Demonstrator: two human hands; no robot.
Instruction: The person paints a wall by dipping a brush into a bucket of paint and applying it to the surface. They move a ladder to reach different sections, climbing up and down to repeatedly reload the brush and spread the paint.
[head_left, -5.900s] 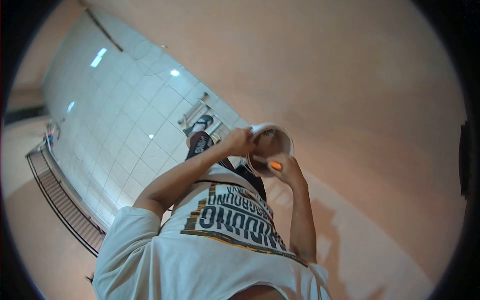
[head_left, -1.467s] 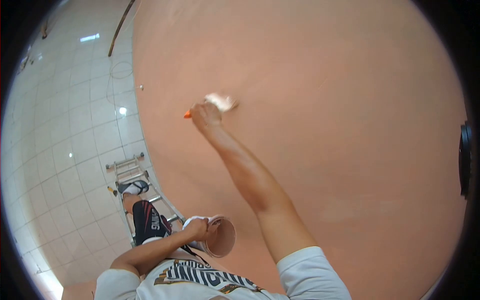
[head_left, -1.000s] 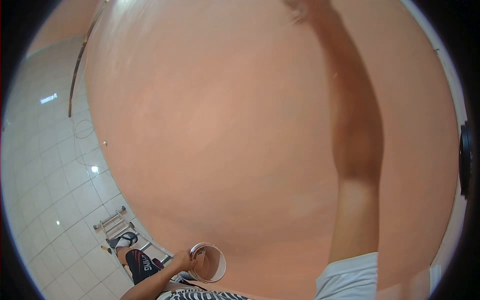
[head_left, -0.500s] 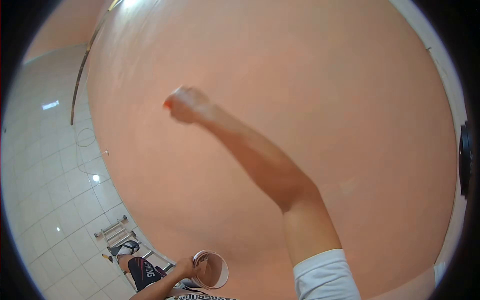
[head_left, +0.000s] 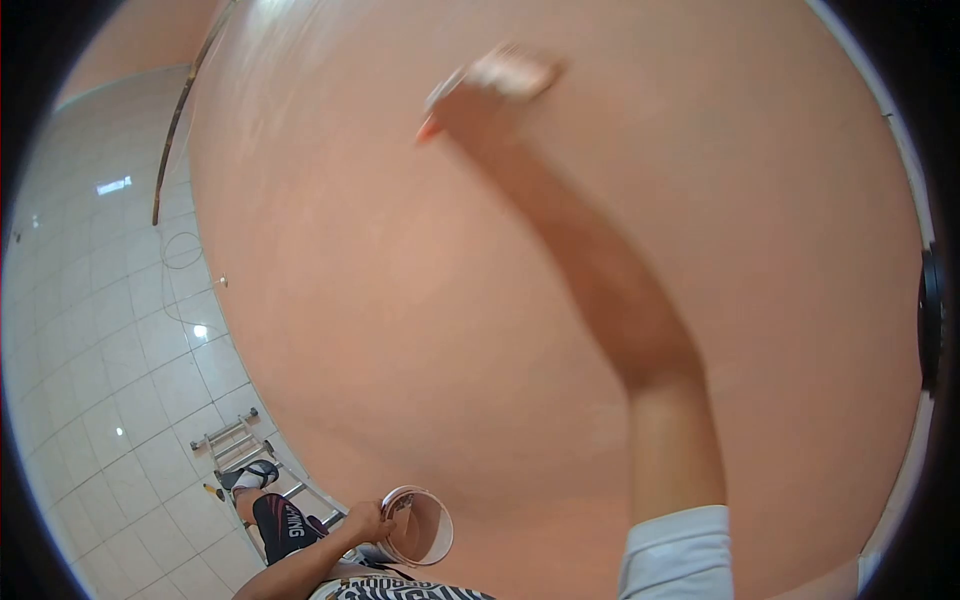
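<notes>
My right hand (head_left: 478, 108) is raised high in front of the salmon-coloured wall (head_left: 400, 260), blurred by motion. Its fingers are closed around what looks like a paintbrush (head_left: 525, 75), with an orange end showing on the left side of the fist and a pale, brown-edged part on the right. Low in the view, my left hand (head_left: 366, 524) grips a white bucket (head_left: 448, 535) by its rim. Salmon paint coats the bucket's inner wall, and a darker patch shows inside near my fingers.
A metal ladder (head_left: 232, 446) stands below me by the wall, my sandalled foot (head_left: 258, 474) on it. White floor tiles (head_left: 110, 370) spread to the left. A long pole (head_left: 173, 130) leans at the upper left; a thin cable (head_left: 166, 285) lies beneath it.
My right hand has swept up and to the right across the wall with the brush. My left hand still holds the bucket, nearly in the same place. The view has shifted slightly.
</notes>
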